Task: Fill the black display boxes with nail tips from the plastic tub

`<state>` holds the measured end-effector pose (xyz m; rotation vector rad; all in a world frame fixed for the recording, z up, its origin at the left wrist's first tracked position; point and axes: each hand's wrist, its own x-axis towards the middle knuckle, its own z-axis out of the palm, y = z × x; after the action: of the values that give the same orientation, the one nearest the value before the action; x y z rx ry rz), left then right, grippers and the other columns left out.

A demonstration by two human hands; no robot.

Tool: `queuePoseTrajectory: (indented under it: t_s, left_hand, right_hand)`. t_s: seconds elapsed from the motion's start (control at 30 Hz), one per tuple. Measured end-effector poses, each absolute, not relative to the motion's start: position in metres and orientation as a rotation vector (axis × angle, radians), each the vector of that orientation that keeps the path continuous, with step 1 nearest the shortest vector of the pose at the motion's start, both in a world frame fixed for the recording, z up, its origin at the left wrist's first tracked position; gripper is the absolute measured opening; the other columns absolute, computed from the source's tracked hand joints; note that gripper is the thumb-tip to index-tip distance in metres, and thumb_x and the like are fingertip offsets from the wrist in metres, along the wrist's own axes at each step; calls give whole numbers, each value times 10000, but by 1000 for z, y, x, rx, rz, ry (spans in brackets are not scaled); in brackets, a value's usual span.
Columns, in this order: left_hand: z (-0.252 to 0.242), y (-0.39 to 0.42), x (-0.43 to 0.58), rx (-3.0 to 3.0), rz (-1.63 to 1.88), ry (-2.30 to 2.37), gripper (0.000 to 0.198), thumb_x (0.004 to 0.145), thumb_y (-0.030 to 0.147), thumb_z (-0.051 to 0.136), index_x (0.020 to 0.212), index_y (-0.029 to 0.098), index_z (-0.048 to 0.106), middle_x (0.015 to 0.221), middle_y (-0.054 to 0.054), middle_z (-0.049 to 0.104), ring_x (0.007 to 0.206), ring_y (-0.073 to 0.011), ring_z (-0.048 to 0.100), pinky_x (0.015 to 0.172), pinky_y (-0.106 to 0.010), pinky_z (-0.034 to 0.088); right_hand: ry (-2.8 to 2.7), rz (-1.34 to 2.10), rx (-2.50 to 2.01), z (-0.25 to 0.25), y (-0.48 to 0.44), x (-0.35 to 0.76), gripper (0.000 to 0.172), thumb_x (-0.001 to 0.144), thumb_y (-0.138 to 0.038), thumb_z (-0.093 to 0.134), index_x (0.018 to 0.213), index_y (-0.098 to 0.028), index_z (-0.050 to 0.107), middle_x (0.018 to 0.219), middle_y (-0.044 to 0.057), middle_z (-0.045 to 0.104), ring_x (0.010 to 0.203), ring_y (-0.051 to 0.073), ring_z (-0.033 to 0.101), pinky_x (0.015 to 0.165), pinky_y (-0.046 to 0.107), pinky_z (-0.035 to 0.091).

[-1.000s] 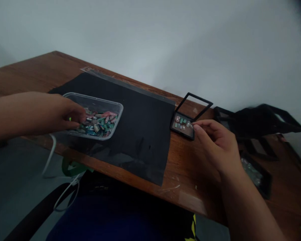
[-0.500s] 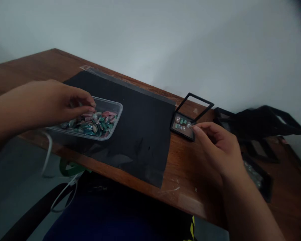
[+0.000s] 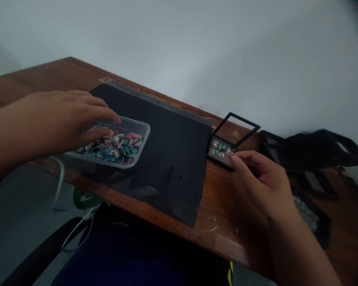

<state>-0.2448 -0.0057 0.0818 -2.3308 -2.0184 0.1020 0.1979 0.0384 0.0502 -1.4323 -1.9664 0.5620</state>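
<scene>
My left hand [image 3: 74, 117] is over the left side of a clear plastic tub [image 3: 146, 137], with thumb and forefinger apart and nothing visible between them. Inside the tub lie many small pink, green and pale wrapped pieces [image 3: 117, 147]. On the right, my right hand [image 3: 261, 178] has its thumb and forefinger pinched together at the right edge of a small black display case [image 3: 220, 161]. What the pinch holds, if anything, is hidden. The lid frame [image 3: 244, 120] of the case stands raised. Several small green and clear pieces [image 3: 220, 146] sit in rows inside, a clear round one [image 3: 229, 151] beside my fingertips.
A black sheet [image 3: 173, 159] covers the middle of the wooden table [image 3: 223, 206]. Dark frames [image 3: 313, 149] are heaped at the right, near a black tray with clear pieces [image 3: 307, 210]. A white wall rises behind, and a white cable [image 3: 61, 178] hangs at the front left.
My left thumb and forefinger have spread apart over the tub. My right hand remains at the case, its fingertips slightly lower against the clear round piece. The whole view has shifted slightly.
</scene>
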Motion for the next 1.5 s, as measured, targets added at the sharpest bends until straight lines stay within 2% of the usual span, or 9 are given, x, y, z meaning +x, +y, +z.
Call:
queuePoseTrajectory:
  t_s: [0.1,0.23,0.3,0.47,0.67,0.97,1.17,1.37,1.5]
  left_hand:
    - [89,0,-224,-2461,237,-1922,474,891,515,421,1104,293,782,1217,-44,708,1119,-304,621,937,-423,415]
    - [83,3,-213,-2481,364,-1960,436,912,434,435,1153,346,786,1165,-22,741,1086,-273,643,832,-369,435]
    - [79,3,-212,-2487,368,-1964,425,922,413,439,1148,332,790,1153,-22,749,1075,-253,652,828,-349,440]
    - [82,0,-207,-2465,339,-1994,363,905,434,477,930,315,819,1148,6,771,1084,-246,662,833,-326,435]
    - [88,3,-210,-2262,404,-2109,365,932,477,517,1079,288,792,1183,-7,760,1015,-249,680,804,-308,415]
    - [94,3,-211,-2161,455,-2186,496,972,537,399,1256,306,733,1112,-38,747,889,-256,684,678,-292,404]
    - [92,-3,-227,-2042,256,-2129,572,925,649,390,1200,295,745,943,-12,706,747,-230,648,633,-282,361]
    - [92,-4,-232,-2138,316,-2322,437,937,541,451,1179,313,736,941,-8,753,744,-223,671,603,-295,380]
    - [96,-8,-231,-2166,336,-2407,400,954,532,446,1092,301,742,821,2,745,661,-204,637,597,-305,367]
  right_hand:
    - [-1955,550,-1419,52,37,198,206,958,-432,651,945,-238,721,866,43,722,726,175,613,554,281,409]
    - [-1956,540,-1419,54,36,198,200,955,-426,661,944,-237,724,838,38,715,689,166,601,525,269,397]
    - [-1973,555,-1410,53,35,198,203,959,-428,659,948,-235,725,840,36,717,672,158,598,517,266,392]
    - [-2018,607,-1388,52,33,196,207,977,-429,643,972,-241,730,838,27,719,684,153,607,554,265,419]
    - [-1991,572,-1386,52,33,196,202,969,-417,651,958,-232,731,867,38,729,705,160,621,545,262,415]
    - [-2033,593,-1378,51,34,197,196,969,-425,657,976,-246,736,865,35,732,724,168,634,559,265,439]
    - [-2034,591,-1411,51,35,197,223,963,-449,655,972,-242,738,910,43,751,727,170,646,542,262,435]
    - [-2040,608,-1424,51,34,198,213,961,-445,660,999,-249,736,937,47,757,758,177,663,542,265,430]
    - [-2037,575,-1411,51,35,199,225,961,-454,660,1006,-248,742,969,56,759,785,188,675,531,269,427]
